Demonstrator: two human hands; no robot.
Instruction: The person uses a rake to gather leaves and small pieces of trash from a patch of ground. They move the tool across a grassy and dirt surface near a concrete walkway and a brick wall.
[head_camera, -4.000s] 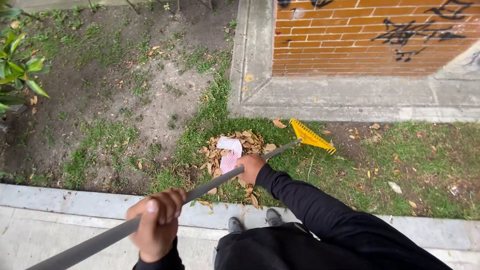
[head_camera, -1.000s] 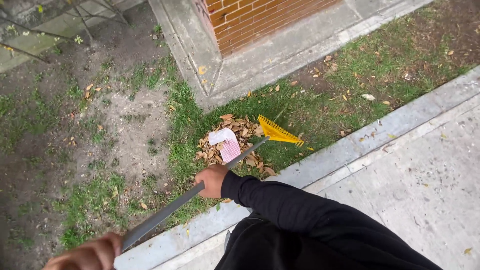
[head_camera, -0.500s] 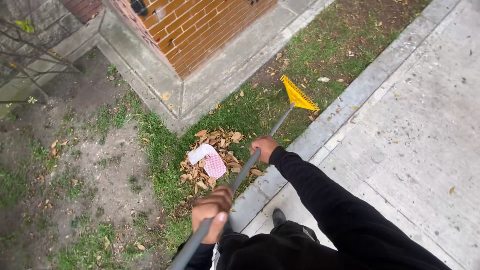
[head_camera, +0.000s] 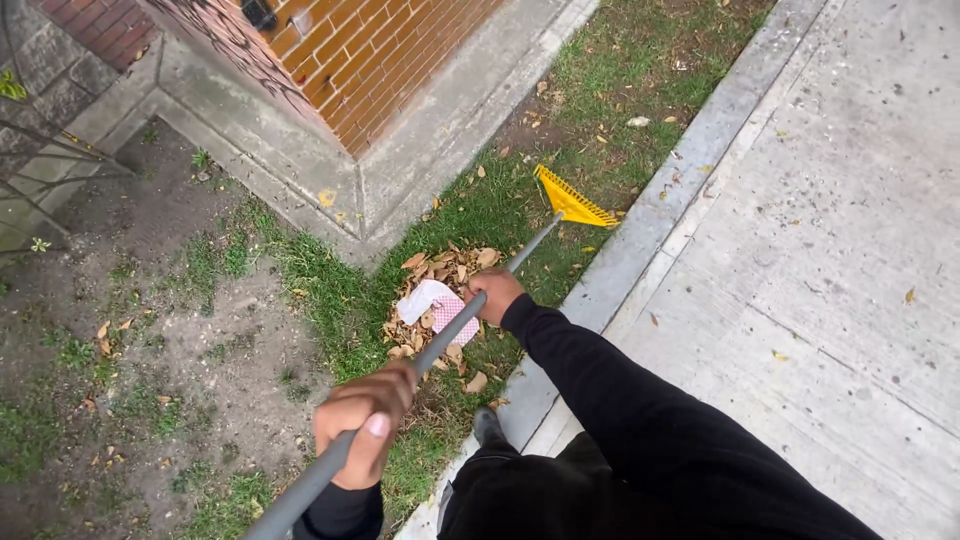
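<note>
**A:** Location type?

**B:** Outdoor urban verge beside a building; a street-side strip of ground.

**A:** Evidence, item by item?

**B:** One brick wall (head_camera: 380, 50) corner, orange-red, set on a concrete footing (head_camera: 440, 130). One patchy grass strip (head_camera: 620, 70) with bare soil (head_camera: 150, 230) to one side. One concrete kerb (head_camera: 650, 220) bordering a paved pavement (head_camera: 830, 250). One pile of dry leaves (head_camera: 440, 300) mixed with litter. One yellow rake head (head_camera: 570, 203) resting on the grass.

**A:** Indoor fittings?

**B:** All surfaces are ground-level and open-air.
</note>
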